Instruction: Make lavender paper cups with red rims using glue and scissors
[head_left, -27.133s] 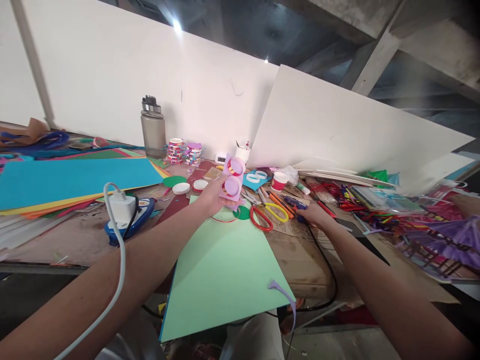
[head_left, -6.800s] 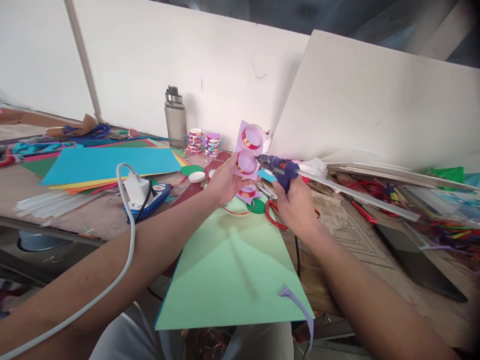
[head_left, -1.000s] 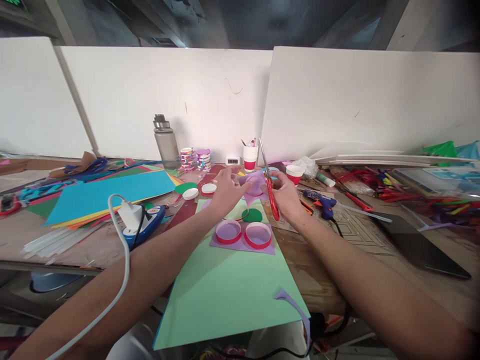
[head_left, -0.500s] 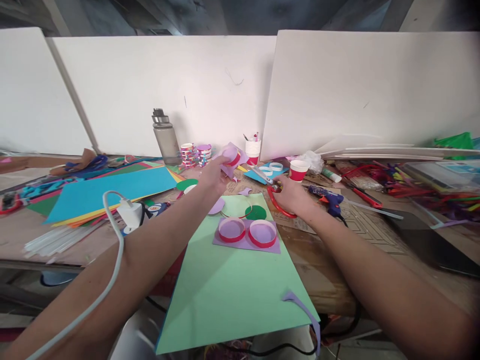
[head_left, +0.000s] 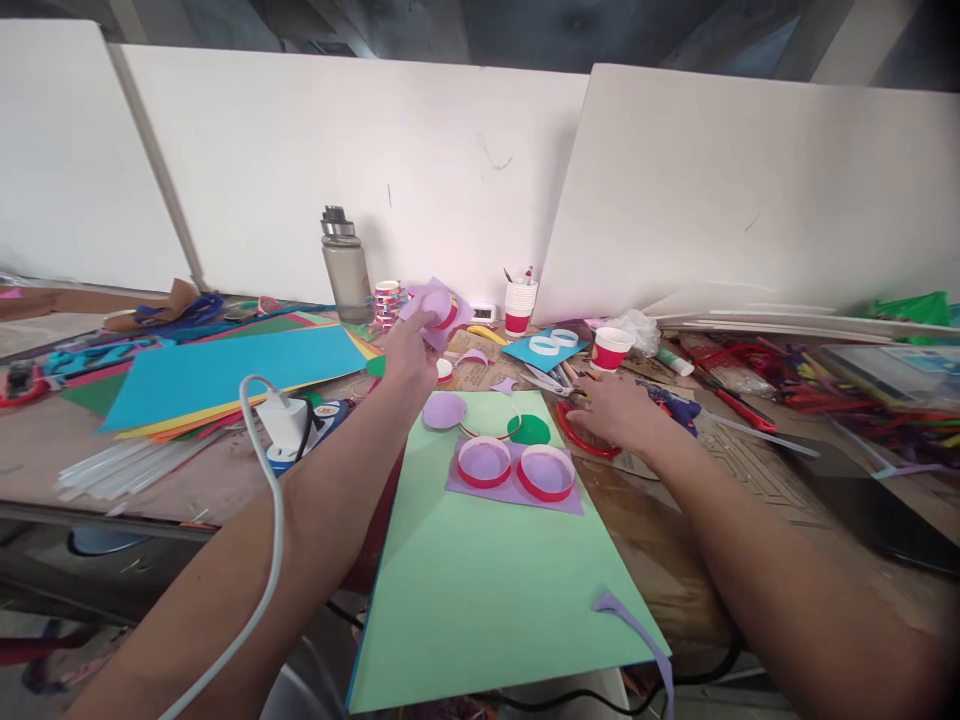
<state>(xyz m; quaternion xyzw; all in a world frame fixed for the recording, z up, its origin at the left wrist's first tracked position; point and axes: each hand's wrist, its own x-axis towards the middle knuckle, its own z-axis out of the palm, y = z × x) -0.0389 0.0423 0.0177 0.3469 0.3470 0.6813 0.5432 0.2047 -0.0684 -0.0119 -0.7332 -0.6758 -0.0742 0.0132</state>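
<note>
My left hand (head_left: 411, 352) is raised over the back of the table, its fingers closed on a purple paper piece (head_left: 459, 297) with a red-edged ring on it. My right hand (head_left: 611, 408) hovers at the red-handled scissors (head_left: 577, 438), which lie on the table with their blades pointing away; its fingers look loosened and stretched, partly hidden. Between my arms, a light green sheet (head_left: 495, 590) carries a purple paper strip (head_left: 463, 482) with two red-edged rings standing on it. A purple disc (head_left: 444, 411) and a green disc (head_left: 529, 430) lie behind the strip.
Right of my hand lie a blue glue gun (head_left: 679, 408) and a red utility knife (head_left: 746, 408). Paper cups (head_left: 611, 350), a bottle (head_left: 346, 275) and a blue card with white rings (head_left: 517, 350) stand or lie behind. A white cable (head_left: 276, 540) crosses over my left forearm.
The scissors have gone from my right hand down onto the table, and its fingers have loosened. My left hand still holds the purple piece. The view has shifted slightly.
</note>
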